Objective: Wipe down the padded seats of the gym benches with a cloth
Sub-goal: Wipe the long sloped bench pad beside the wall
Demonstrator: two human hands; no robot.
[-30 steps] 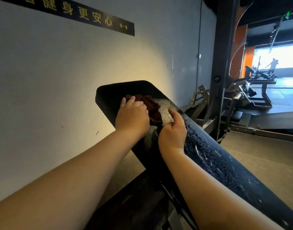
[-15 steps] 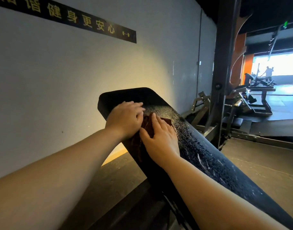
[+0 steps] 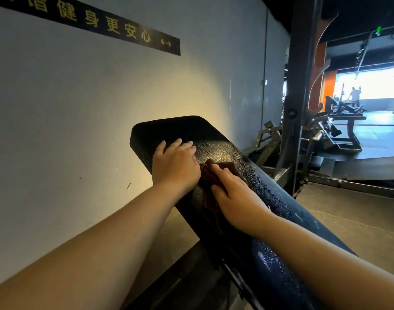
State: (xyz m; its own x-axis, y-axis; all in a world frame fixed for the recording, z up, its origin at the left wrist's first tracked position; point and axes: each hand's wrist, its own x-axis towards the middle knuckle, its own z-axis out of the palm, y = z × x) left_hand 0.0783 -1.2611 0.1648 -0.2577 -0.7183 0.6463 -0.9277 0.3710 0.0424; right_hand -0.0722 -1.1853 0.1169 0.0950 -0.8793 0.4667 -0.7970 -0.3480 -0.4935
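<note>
- Two bare forearms enter from the bottom corners of the frame and meet at the centre, over a black padded bench pad that slants from the lower right up to the middle of the frame.
- The lower stretch of the pad, toward the bottom right, carries a scatter of droplets and pale specks on its textured surface.
- The right hand lies palm down on a dark reddish-brown cloth, its fingers straight and flat, pressing the cloth against the pad just below centre frame.
- The cloth lies bunched on the pad between the two hands; part of it shows beyond the right fingertips and part trails down the pad's left edge beside the right wrist.
- The left hand rests on the pad just left of the cloth, fingers lightly bent over the pad's upper surface, holding nothing; its edge touches or nearly touches the cloth, which cannot be told.
- The rounded top end of the pad rises just beyond the left fingertips, at centre frame, dry-looking and matte.
- Behind it, a pale wall fills the left half, with a warm patch of light near the pad.
- A black sign strip with gold Chinese characters runs across the upper left.
- A dark steel upright stands at the right.
- Further gym machines sit at the far right, before a bright opening where a distant person stands.
</note>
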